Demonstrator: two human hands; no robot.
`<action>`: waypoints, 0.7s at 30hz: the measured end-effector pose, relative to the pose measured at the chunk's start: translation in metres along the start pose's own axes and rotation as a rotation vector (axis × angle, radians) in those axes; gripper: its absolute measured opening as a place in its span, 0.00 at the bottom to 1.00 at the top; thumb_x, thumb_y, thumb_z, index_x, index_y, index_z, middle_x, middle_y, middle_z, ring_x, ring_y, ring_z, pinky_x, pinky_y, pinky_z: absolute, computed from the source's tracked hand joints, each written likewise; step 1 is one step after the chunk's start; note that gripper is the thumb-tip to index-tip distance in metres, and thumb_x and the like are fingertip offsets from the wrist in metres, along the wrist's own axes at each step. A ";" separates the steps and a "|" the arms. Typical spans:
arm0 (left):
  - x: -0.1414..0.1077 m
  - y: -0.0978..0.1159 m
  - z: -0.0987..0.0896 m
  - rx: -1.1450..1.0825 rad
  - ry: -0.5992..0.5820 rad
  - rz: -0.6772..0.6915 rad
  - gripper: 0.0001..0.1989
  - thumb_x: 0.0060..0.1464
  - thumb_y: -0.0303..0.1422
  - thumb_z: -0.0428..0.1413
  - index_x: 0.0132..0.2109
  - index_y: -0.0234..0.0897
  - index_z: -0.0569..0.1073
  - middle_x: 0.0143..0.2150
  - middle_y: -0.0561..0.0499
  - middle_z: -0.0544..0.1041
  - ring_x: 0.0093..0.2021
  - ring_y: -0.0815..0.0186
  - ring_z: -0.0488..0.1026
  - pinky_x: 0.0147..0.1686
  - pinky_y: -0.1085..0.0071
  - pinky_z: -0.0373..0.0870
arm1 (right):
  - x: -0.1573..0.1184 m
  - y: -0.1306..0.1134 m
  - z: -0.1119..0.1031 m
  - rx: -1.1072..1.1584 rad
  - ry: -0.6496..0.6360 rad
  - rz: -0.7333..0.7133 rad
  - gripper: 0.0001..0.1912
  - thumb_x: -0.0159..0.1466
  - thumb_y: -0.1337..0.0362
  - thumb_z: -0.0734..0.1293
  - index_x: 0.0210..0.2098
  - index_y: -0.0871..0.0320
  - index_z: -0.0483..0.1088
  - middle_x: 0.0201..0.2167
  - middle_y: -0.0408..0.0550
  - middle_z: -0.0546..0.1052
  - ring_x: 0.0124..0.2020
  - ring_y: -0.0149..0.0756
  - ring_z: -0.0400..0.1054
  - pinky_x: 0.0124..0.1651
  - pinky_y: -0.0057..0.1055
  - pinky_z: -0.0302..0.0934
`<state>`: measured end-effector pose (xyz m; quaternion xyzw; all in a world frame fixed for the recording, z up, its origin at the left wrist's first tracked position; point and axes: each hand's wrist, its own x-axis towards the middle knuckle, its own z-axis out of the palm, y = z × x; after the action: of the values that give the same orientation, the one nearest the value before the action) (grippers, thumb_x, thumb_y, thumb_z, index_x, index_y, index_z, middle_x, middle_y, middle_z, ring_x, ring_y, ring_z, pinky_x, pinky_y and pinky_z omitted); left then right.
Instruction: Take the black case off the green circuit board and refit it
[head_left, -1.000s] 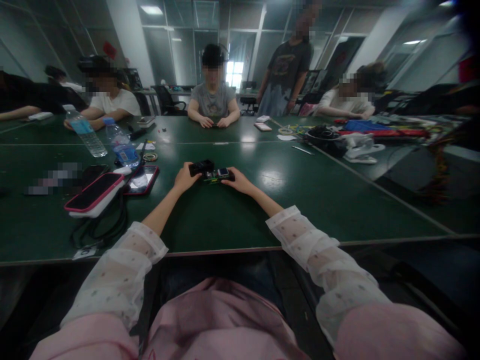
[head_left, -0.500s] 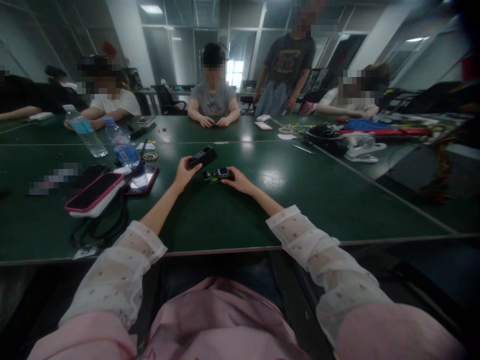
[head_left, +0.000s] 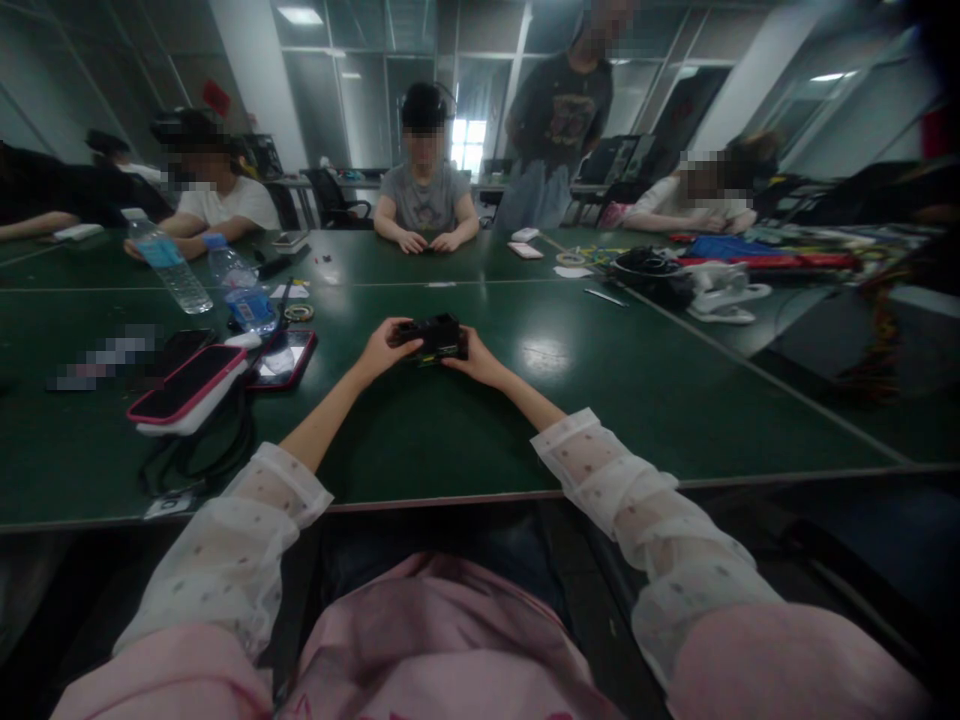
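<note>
My left hand grips a black rectangular casing by its left end. The casing lies over a small green circuit board, of which only the lower edge shows. My right hand holds the board at its right side, fingers close against the casing. Both parts are together just above the green table. The board's small screen is hidden under the casing.
To the left are two bottles, a pink-rimmed phone, another phone and a dark strap. Cables, a white object and a pen lie right. People sit across; one person stands.
My left hand has brought the black casing down and right onto the circuit board, covering its screen. My right hand has barely moved. The standing person has shifted left.
</note>
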<state>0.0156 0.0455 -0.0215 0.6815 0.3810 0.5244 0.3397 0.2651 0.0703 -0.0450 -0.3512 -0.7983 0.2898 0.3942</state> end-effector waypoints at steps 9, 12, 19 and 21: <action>0.002 0.005 -0.002 0.067 -0.025 -0.002 0.30 0.44 0.43 0.67 0.51 0.35 0.68 0.50 0.41 0.75 0.48 0.57 0.75 0.48 0.58 0.73 | 0.001 0.006 0.001 0.018 0.001 -0.010 0.41 0.55 0.57 0.73 0.61 0.58 0.51 0.58 0.60 0.65 0.59 0.52 0.64 0.58 0.55 0.63; 0.002 0.006 -0.003 0.066 -0.037 -0.011 0.31 0.44 0.43 0.67 0.51 0.35 0.68 0.50 0.41 0.75 0.48 0.57 0.75 0.48 0.58 0.73 | 0.002 0.006 0.001 0.015 0.000 -0.010 0.39 0.55 0.57 0.73 0.60 0.58 0.52 0.57 0.59 0.65 0.58 0.51 0.65 0.58 0.54 0.64; -0.005 0.018 -0.006 0.308 -0.129 0.044 0.31 0.44 0.45 0.66 0.52 0.37 0.67 0.50 0.42 0.76 0.49 0.56 0.75 0.50 0.57 0.71 | 0.002 0.002 0.002 -0.018 0.029 -0.031 0.43 0.53 0.58 0.74 0.61 0.58 0.52 0.58 0.61 0.64 0.60 0.52 0.62 0.61 0.54 0.59; -0.009 0.021 -0.006 0.433 -0.172 0.062 0.31 0.45 0.47 0.65 0.53 0.38 0.67 0.50 0.43 0.76 0.48 0.54 0.75 0.50 0.56 0.71 | 0.002 -0.001 0.001 -0.039 0.033 -0.029 0.46 0.51 0.59 0.75 0.62 0.58 0.50 0.58 0.61 0.64 0.61 0.53 0.61 0.62 0.53 0.57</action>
<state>0.0121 0.0282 -0.0066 0.7919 0.4334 0.3806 0.2006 0.2631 0.0707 -0.0440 -0.3518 -0.8023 0.2625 0.4046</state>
